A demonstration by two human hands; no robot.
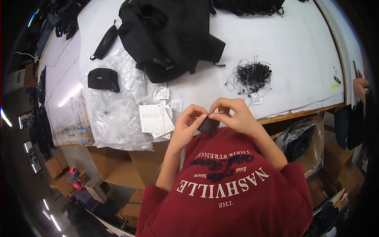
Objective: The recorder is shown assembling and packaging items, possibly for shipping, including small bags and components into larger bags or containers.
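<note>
Close to my chest, at the table's front edge, a small dark flat tag (208, 125) is pinched between both hands. My left hand (186, 125) is closed on its left side, thumb against fingertips. Opposite it, my right hand (235, 113) pinches the top edge; whether a thin cord is also in these fingers is too small to tell. Beyond my right hand lies a tangle of black cords (252, 76) with a white label (257, 98) beside it. White printed cards (152, 119) are fanned out left of my left hand, near smaller white labels (176, 105).
A large black bag (173, 43) covers the table's far middle. A black pouch (103, 79) and a narrow black case (106, 41) lie around clear plastic bags (118, 130). Below stand cardboard boxes (118, 166) and a plastic-lined box (302, 142). Another person's hand (360, 85) shows far right.
</note>
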